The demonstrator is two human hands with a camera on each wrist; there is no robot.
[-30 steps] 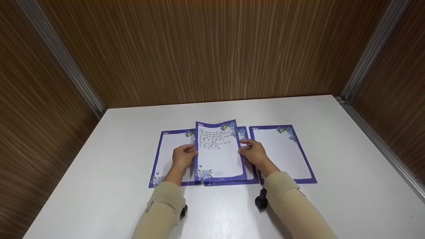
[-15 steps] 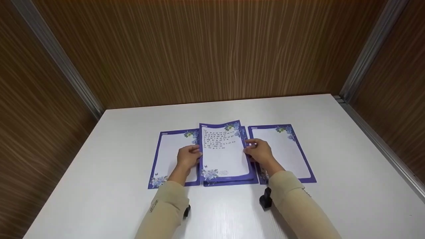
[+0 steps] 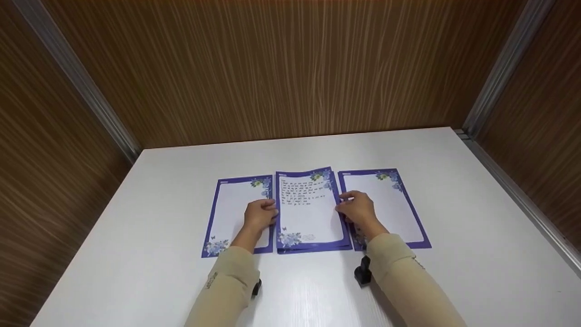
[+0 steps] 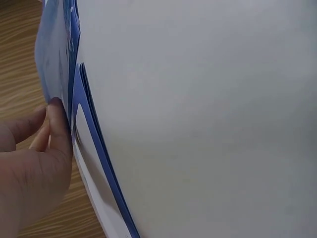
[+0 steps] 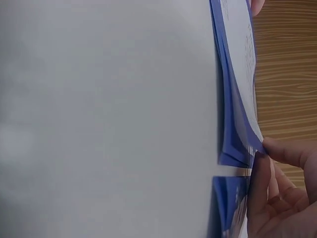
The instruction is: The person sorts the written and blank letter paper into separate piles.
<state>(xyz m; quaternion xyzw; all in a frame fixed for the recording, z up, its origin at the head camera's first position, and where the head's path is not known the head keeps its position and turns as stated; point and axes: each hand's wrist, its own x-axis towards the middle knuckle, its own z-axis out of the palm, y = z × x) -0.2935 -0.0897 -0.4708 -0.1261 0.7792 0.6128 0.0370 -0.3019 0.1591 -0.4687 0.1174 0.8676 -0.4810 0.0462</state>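
Observation:
A sheet of letter paper (image 3: 313, 218) with a purple border, blue flowers and handwritten lines lies slightly curved over the middle pile (image 3: 290, 251) of matching paper. My left hand (image 3: 259, 215) pinches its left edge between thumb and fingers. On the opposite side, my right hand (image 3: 358, 209) pinches the right edge; the right wrist view shows the thumb on top of the sheet's border (image 5: 255, 140) and fingers beneath. Blank bordered paper lies to the left (image 3: 231, 211) and to the right (image 3: 381, 209), each partly covered by a hand.
All the paper rests on a white table (image 3: 136, 227). Wood-grain panels (image 3: 290, 68) stand behind and at both sides. Black devices show beneath the forearms, one by the right sleeve (image 3: 363, 272) and one by the left.
Both hands have carried the written sheet to the right and lowered it, so it now nearly lines up with the middle pile. The left paper's right border has come into view.

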